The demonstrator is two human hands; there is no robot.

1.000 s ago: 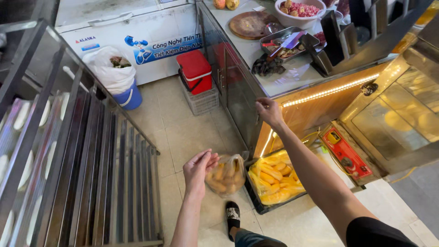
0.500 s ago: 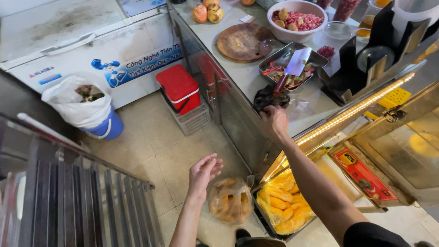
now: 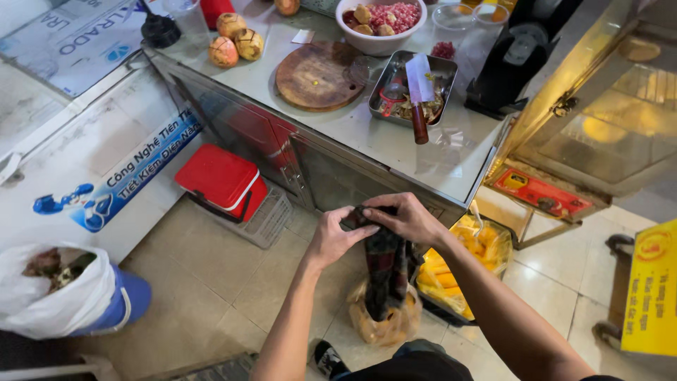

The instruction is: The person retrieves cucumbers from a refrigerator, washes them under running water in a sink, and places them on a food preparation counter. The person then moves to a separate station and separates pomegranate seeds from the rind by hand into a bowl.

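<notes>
Both hands hold a dark checked cloth in front of me, below the edge of the steel counter. My left hand pinches its left top corner. My right hand grips the top from the right, and the cloth hangs down between them. Under the cloth a clear plastic bag of yellow-brown food sits on the tiled floor. On the counter lie a round wooden board and a metal tray with a cleaver in it.
A white bowl of red and tan food and several round fruits stand on the counter. A red box sits on a crate, with a white chest freezer to the left. A lined blue bin is near left, a tray of yellow slices to the right.
My right hand came off the counter with the dark cloth and dropped to waist height. My left hand rose and took hold of it. The view moved closer to the counter.
</notes>
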